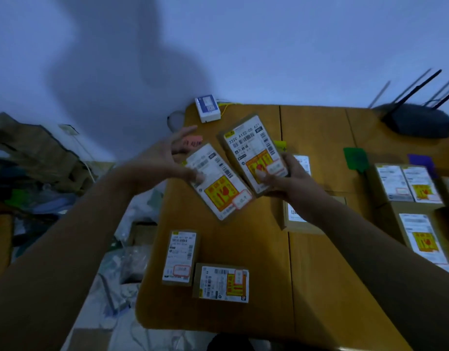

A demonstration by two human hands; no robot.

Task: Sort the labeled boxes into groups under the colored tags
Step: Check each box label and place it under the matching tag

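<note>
I hold two labelled cardboard boxes above the wooden table (319,274). My left hand (167,160) grips the left box (218,181) at its upper left edge. My right hand (291,178) is shut on the right box (253,153), thumb on its yellow sticker. A pink tag (191,141) peeks out behind my left fingers. A yellow tag (280,145) shows beside the right box. A green tag (355,158) and a purple tag (420,162) lie farther right. Two boxes (180,257) (222,283) rest at the near left. Several boxes (408,183) sit under the purple tag.
A white and blue device (207,108) lies at the table's far left corner. A black router (418,120) with antennas stands at the far right. Another box (298,216) lies under my right forearm. Cardboard, bags and clutter (41,173) fill the floor left of the table.
</note>
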